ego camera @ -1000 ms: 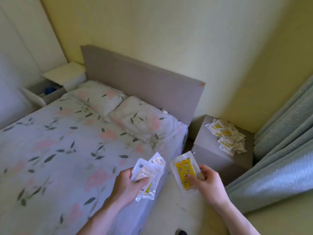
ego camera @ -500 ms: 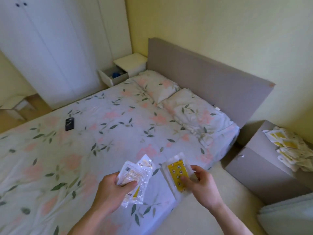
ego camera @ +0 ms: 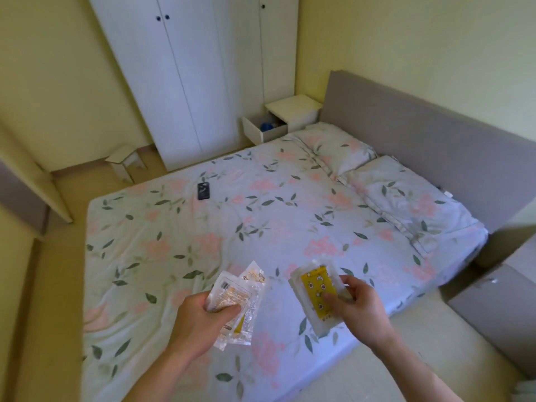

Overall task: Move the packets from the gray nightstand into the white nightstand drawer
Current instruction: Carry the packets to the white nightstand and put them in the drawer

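My left hand (ego camera: 203,322) grips a small stack of clear packets (ego camera: 242,297), fanned over the bed's near edge. My right hand (ego camera: 358,310) pinches one clear packet with a yellow card inside (ego camera: 314,288). The white nightstand (ego camera: 294,111) stands in the far corner beyond the bed, its drawer (ego camera: 262,130) pulled out with something blue inside. Only the front corner of the gray nightstand (ego camera: 499,309) shows at the right edge; its top and the packet pile are out of view.
A wide bed with floral sheets (ego camera: 261,227) and two pillows lies between me and the white nightstand. A dark phone (ego camera: 203,191) rests on it. A white wardrobe (ego camera: 185,76) and a small stool (ego camera: 127,162) stand at the far left.
The view has swung left from the gray nightstand toward the far corner. The packet pile has left the frame and the white nightstand now sits near centre. Both hands still hold their packets.
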Demonstrator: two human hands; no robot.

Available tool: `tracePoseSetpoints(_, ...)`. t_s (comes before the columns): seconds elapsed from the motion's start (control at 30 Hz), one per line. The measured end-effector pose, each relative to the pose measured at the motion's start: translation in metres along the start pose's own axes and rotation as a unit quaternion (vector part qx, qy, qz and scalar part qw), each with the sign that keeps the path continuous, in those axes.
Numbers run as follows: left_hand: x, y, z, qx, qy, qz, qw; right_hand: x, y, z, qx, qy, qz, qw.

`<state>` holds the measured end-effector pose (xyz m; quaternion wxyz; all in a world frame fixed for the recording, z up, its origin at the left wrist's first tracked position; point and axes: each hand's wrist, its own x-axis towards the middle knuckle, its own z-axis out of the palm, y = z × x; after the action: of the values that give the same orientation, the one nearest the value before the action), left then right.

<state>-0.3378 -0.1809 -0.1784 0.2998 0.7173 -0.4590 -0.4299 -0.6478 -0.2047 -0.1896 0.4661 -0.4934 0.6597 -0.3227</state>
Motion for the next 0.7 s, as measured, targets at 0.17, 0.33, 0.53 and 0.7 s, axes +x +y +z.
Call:
tracePoseSetpoints(0.17, -0.013, -0.056, -0.102, -0.014, -0.013, 0.016, 1.000, -0.056, -0.032, 0.114, 0.000, 0.027, -0.003, 1.000)
tracePoseSetpoints(0.33, -0.022, -0.092, -0.189, 0.001, -0.040, 0.044, 0.998, -0.116, -0.057, 0.205, 0.007, 0.045, 0.010, 0.999)
tracePoseSetpoints(0.53, 0.009, -0.100, -0.250, 0.015, -0.065, 0.074, 0.995, -0.123, -0.081, 0.250, 0.000, 0.069, 0.008, 0.998)
tracePoseSetpoints(0.7, 0.049, -0.133, -0.311, 0.010, -0.030, 0.057, 0.998, -0.088, -0.109, 0.324, 0.005, 0.076, -0.004, 0.997)
